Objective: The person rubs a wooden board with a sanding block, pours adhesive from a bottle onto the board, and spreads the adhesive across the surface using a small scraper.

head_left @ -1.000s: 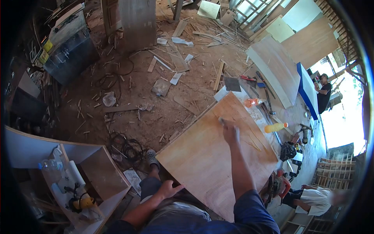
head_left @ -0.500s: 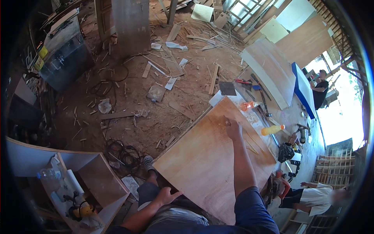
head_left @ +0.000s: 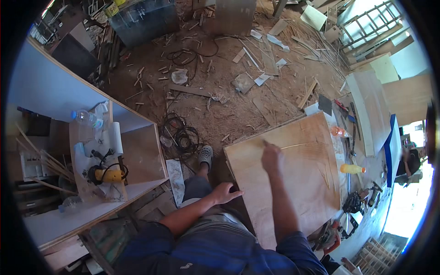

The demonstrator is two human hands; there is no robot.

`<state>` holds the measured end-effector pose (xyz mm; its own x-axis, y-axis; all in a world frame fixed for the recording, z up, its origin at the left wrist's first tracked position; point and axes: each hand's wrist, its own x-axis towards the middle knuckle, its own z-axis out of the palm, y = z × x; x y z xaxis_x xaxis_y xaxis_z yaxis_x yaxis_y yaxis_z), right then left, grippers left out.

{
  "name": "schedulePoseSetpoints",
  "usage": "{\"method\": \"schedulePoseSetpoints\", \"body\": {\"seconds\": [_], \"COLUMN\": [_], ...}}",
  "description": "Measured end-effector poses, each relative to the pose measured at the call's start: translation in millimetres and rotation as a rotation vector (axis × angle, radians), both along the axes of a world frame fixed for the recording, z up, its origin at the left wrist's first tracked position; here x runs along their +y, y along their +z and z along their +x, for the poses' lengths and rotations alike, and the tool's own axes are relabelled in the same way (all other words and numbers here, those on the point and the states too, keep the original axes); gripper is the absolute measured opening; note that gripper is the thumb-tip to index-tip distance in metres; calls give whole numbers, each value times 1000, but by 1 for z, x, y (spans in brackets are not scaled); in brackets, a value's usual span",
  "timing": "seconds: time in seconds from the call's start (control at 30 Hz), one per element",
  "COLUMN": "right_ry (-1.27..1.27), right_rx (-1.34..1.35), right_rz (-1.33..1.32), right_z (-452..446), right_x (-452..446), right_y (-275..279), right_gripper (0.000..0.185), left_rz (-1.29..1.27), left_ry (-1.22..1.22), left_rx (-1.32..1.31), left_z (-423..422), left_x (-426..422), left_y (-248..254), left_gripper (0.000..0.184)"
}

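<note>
A wide brown plywood panel lies flat in front of me. My right hand is over its upper part, fingers closed, with a small dark tip showing ahead of them; what they hold is too small to make out. A thin pale strip lies on the panel just right of this hand. More thin strips rest near the panel's right side. My left hand is by the panel's left edge, its fingers partly spread and one digit reaching the edge.
At left stands an open cabinet carcass with a yellow power tool and a plastic bottle. A coiled black cable and wood scraps cover the floor. Bottles of orange and yellow liquid lie at right. A person is beyond.
The view has swung, bringing more of the cabinet in. My right hand has moved across the panel towards its left edge. My left hand stays by the edge.
</note>
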<state>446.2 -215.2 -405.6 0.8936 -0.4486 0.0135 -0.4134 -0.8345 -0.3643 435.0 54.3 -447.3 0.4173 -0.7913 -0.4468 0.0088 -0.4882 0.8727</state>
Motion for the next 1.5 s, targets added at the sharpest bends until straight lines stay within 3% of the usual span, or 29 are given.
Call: {"method": "schedulePoseSetpoints", "body": {"seconds": [0.07,0.13,0.23,0.27,0.37,0.4,0.47,0.5,0.53,0.67,0.8,0.93,1.1,1.17,1.23,1.3,1.33,1.43,1.5], "right_ry": [79,190,295,323,302,276,148,5,-63,-499,-493,-406,-153,-80,84,136,145,100,-32], "right_rx": [11,-85,-134,-98,-78,-83,-196,-246,-409,73,-57,29,-122,-59,56,-106,-19,15,-70], "right_rz": [-98,-31,36,97,278,333,306,275,323,-56,-103,-40,150,160,72,177,213,390,472], "right_z": [0,-2,-9,-10,-16,-17,-25,-35,-33,-57,-77,-65,-52,-36,-34,-47,-43,-48,-55], "right_x": [41,83,137,148,149,140,86,46,10,-144,-215,-176,-39,24,75,122,145,155,130], "right_y": [-15,-11,-1,8,32,37,27,-3,13,48,15,11,-11,-2,-1,-27,-22,31,46], "right_gripper": [37,35,37,36,32,30,29,28,25,25,24,24,22,23,26,30,33,39,35], "left_rz": [31,37,49,-218,-341,-239,-41,-25,-10,-3,-4,-48,-42,-30,-51,-205,-347,-273,-122], "left_ry": [4,43,0,212,240,188,76,70,64,50,35,46,34,35,107,247,349,293,198], "left_rx": [-7,-5,-115,-169,-211,-173,-82,-93,-106,-87,-65,-70,-43,-60,-12,-21,-50,38,-54], "left_z": [-5,-11,-30,-50,-47,-42,-18,-20,-20,-12,-7,-15,-17,-17,-19,-25,-36,-59,-55], "left_x": [0,1,3,3,-1,-1,2,1,1,-1,-5,-4,-3,-3,-1,-4,-7,-2,5], "left_y": [1,10,-35,-78,-70,-64,7,4,0,0,2,-25,-27,-23,-8,-3,-8,-48,-15], "left_gripper": [60,57,50,46,48,51,56,58,60,64,64,62,58,57,54,49,47,45,48]}}
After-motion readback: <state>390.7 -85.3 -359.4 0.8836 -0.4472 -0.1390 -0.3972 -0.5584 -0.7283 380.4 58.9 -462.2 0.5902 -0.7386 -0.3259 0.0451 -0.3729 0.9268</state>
